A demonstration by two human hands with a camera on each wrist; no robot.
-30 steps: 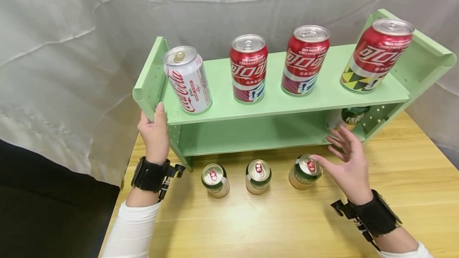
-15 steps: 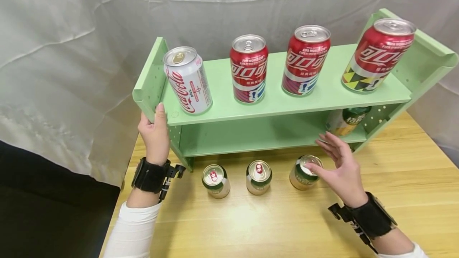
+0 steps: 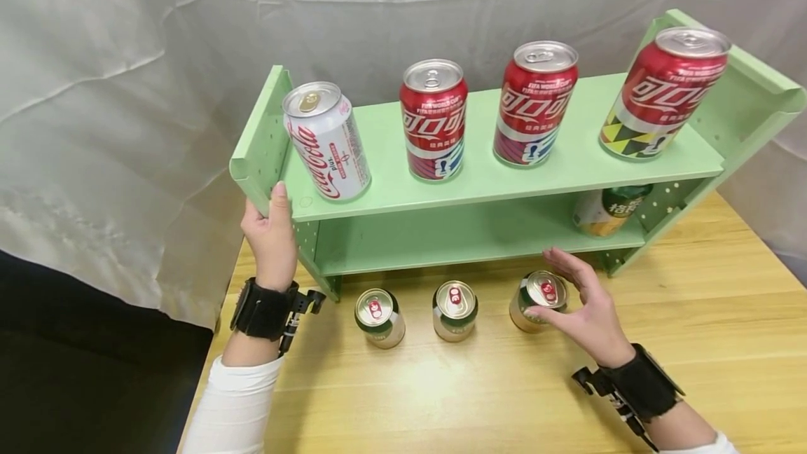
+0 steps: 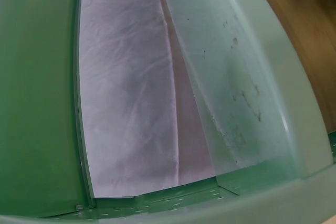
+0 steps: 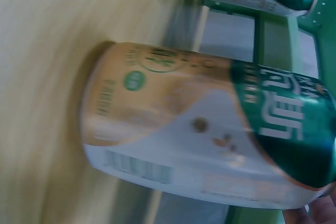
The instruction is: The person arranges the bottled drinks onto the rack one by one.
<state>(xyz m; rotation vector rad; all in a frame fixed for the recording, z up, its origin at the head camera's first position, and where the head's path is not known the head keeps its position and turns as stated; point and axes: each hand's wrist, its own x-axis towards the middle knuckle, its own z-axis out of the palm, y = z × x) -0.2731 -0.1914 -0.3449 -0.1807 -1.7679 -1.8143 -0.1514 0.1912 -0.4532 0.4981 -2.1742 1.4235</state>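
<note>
My left hand [image 3: 267,214] grips the left side panel of a green two-level shelf [image 3: 479,181], thumb on its front edge. The left wrist view shows only that green panel [image 4: 37,103] close up. My right hand [image 3: 570,293] cups the rightmost of three green-and-gold cans [image 3: 537,298] standing on the table; the thumb touches its near side and the fingers stretch past its far side. This can [image 5: 210,129] fills the right wrist view. The other two cans [image 3: 454,310] [image 3: 378,317] stand to its left.
On the top board stand a white cola can [image 3: 328,142] and three red ones [image 3: 433,121] [image 3: 536,107] [image 3: 662,93]. A green can [image 3: 608,209] lies on the lower board at the right. A grey cloth [image 3: 126,90] hangs behind the wooden table [image 3: 479,398].
My right hand has drawn back from the lower shelf toward me and come down around the rightmost table can. The left hand and the shelf have stayed put.
</note>
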